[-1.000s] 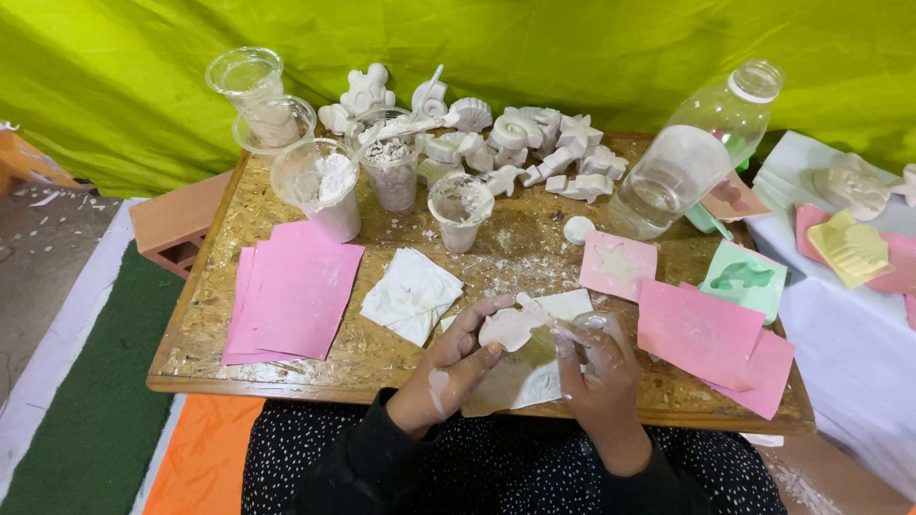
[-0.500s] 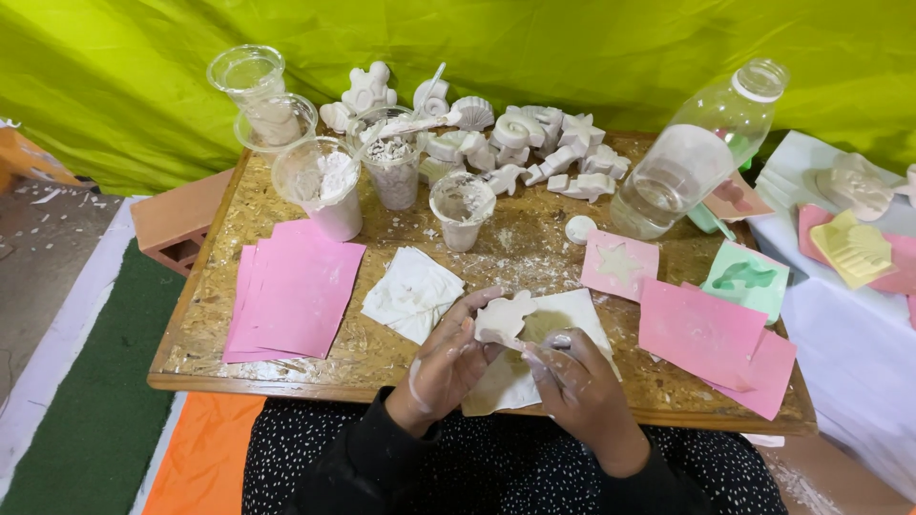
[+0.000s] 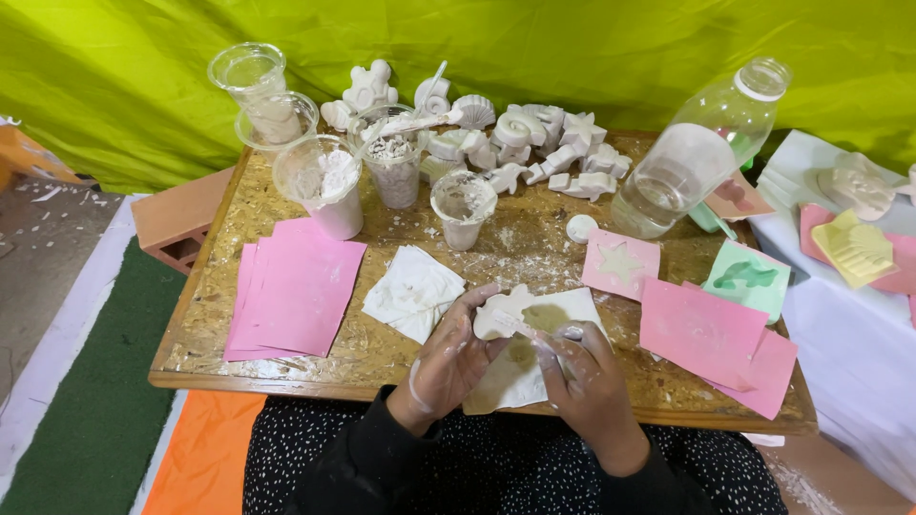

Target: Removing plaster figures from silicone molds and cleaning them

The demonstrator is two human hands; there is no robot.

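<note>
At the near edge of the table (image 3: 286, 377), my left hand (image 3: 448, 358) grips a small white plaster cast (image 3: 503, 313) from below and behind, fingers curled round its edge so that one face stays bare. My right hand (image 3: 582, 377) is closed in a pinch on the cast's lower right side; whether it also holds a small tool I cannot tell. Both hands are dusted white. I hold the cast over a white sheet of paper (image 3: 563, 310), which lies directly beneath it, presumably to catch crumbs and powder.

Just left of my hands lies a crumpled white cloth (image 3: 412, 294), and further left, toward the near left corner, a stack of pink sheets (image 3: 294, 296). Toward the near right corner lie more pink sheets (image 3: 706, 334), with a pink mould (image 3: 620, 264) and a green mould (image 3: 747, 277) beyond them.

At mid-table stand clear plastic cups (image 3: 464, 205) smeared with white mix, and on the right a clear plastic bottle (image 3: 701, 153) leans.

Along the far edge, finished white casts (image 3: 534, 143) of shells and figures lie crowded together, apart from the working area. A yellow-green cloth backdrop (image 3: 572, 48) hangs behind.
</note>
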